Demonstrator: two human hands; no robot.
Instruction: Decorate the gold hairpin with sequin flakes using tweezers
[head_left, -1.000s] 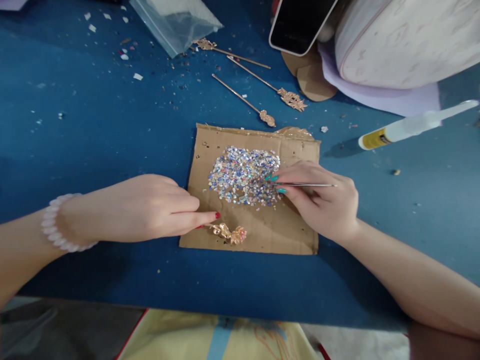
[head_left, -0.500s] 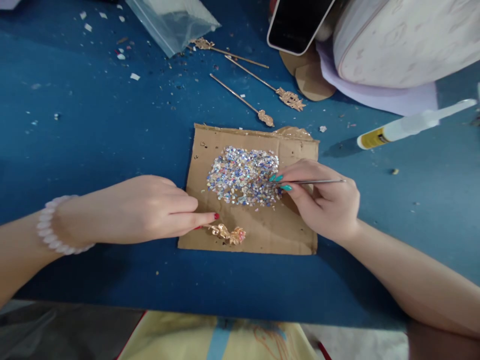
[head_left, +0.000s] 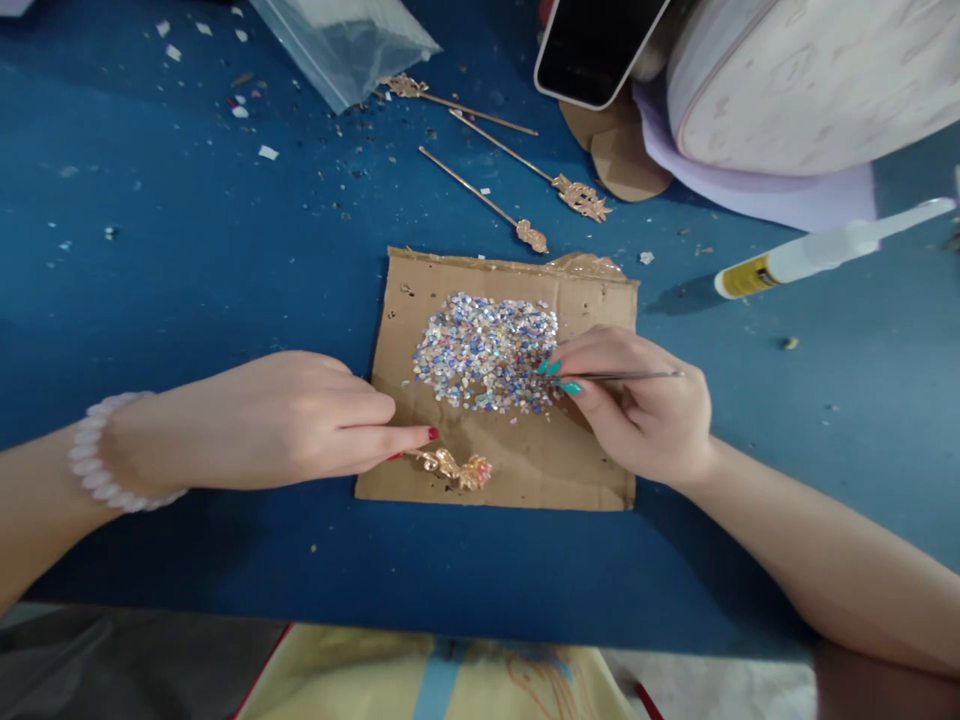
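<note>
My left hand (head_left: 300, 425) is closed on the stem of a gold hairpin (head_left: 450, 467), whose ornate head has a pink-tinted flower at its end. That head lies over the lower part of a cardboard piece (head_left: 585, 470). My right hand (head_left: 637, 400) pinches a thin metal tool (head_left: 634, 376), likely tweezers, between thumb and fingers. The tool's tip is at the right side of a spread of small shiny rhinestones (head_left: 487, 350), blue, white and multicoloured, and my fingers partly hide it. Whether the tip grips a stone cannot be made out.
Behind the cardboard lie more gold hairpins (head_left: 532, 236) and a clear plastic bag (head_left: 352, 45). A phone (head_left: 600, 45) rests against cardboard rounds. At the right stands a tilted-looking glue bottle (head_left: 780, 265), near a pale round case (head_left: 810, 85). Small scraps dot the blue table (head_left: 187, 250).
My right hand has shifted slightly down and left with the metal tool, its tip staying over the right part of the rhinestones. My left hand and the hairpin hold almost still.
</note>
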